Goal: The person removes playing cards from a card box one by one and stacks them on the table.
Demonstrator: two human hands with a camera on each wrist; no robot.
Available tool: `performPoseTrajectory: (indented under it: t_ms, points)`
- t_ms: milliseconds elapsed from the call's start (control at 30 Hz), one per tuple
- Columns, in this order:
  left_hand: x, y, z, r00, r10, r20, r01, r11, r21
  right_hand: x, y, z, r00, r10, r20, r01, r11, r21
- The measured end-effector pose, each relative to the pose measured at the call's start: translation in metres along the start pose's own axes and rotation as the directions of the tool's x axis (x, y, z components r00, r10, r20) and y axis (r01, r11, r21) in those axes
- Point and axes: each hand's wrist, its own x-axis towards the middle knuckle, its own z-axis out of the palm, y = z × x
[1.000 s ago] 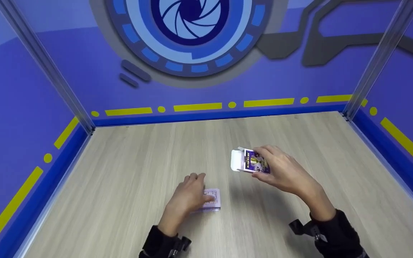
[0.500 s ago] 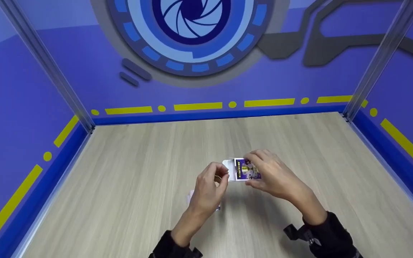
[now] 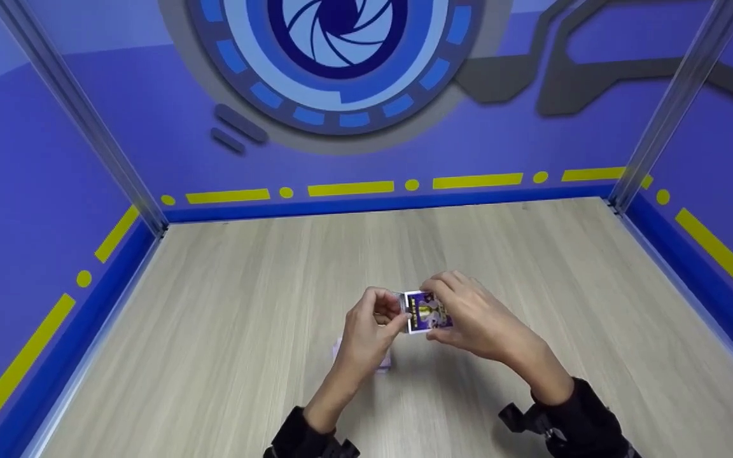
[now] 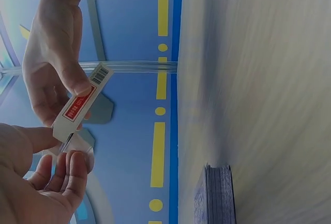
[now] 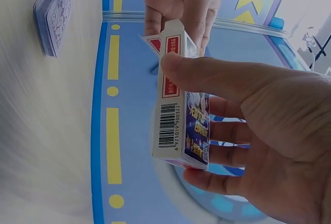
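Note:
Above the table, my right hand (image 3: 478, 318) grips a small playing-card box (image 3: 427, 313) with a purple picture on its face. In the right wrist view, the thumb presses the white side of the box (image 5: 166, 123), which carries a barcode and a red label. My left hand (image 3: 365, 331) is at the box's open end. Its thumb touches a corner there and its fingers are curled at the flap (image 4: 80, 149), as the left wrist view shows. A deck of playing cards (image 3: 384, 364) lies on the table below, partly hidden behind the left hand.
The wood-grain table (image 3: 245, 305) runs back to a blue panel wall (image 3: 341, 172) with yellow marks. Side panels stand at left and right, joined to it by metal corner posts (image 3: 665, 108). Black straps with cameras sit on both wrists.
My left hand has left the deck and risen to the box's open end. The right hand has brought the box left and nearer. The flap, sticking out before, is now mostly covered by left fingers.

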Motion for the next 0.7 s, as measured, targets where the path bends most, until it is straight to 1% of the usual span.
performPoseTrajectory:
  t_ms: [200, 333, 500, 567, 633, 700]
  points:
    - [-0.0002, -0.0015, 0.0002, 0.999, -0.027, -0.024, 0.027, 1.0, -0.002, 0.0006, -0.002, 0.0014, 1.0, -0.027, 0.001, 0.027, 1.0, -0.006]
    - [-0.0002, -0.0006, 0.0004, 0.998, -0.049, -0.036, 0.048, 0.998, -0.027, 0.0012, -0.0026, 0.0017, 0.999, -0.039, -0.001, 0.039, 0.999, -0.006]
    - [-0.001, 0.0027, -0.0021, 0.995, -0.096, -0.01, 0.094, 0.987, -0.129, 0.0016, -0.0008, 0.0035, 0.999, -0.033, 0.005, 0.033, 0.999, 0.0]
    - [-0.0006, 0.0037, -0.004, 0.995, -0.102, -0.001, 0.1, 0.982, -0.162, 0.0014, 0.0007, 0.0042, 1.0, -0.023, 0.005, 0.023, 1.0, 0.001]
    - [0.0, 0.0047, -0.0061, 0.995, -0.096, 0.004, 0.096, 0.98, -0.174, 0.0013, 0.0025, 0.005, 1.0, -0.01, 0.004, 0.01, 1.0, 0.0]
    - [0.0006, 0.006, -0.0085, 0.997, -0.082, 0.005, 0.081, 0.984, -0.162, 0.0008, 0.0038, 0.0049, 1.0, 0.005, 0.001, -0.005, 1.0, 0.0]
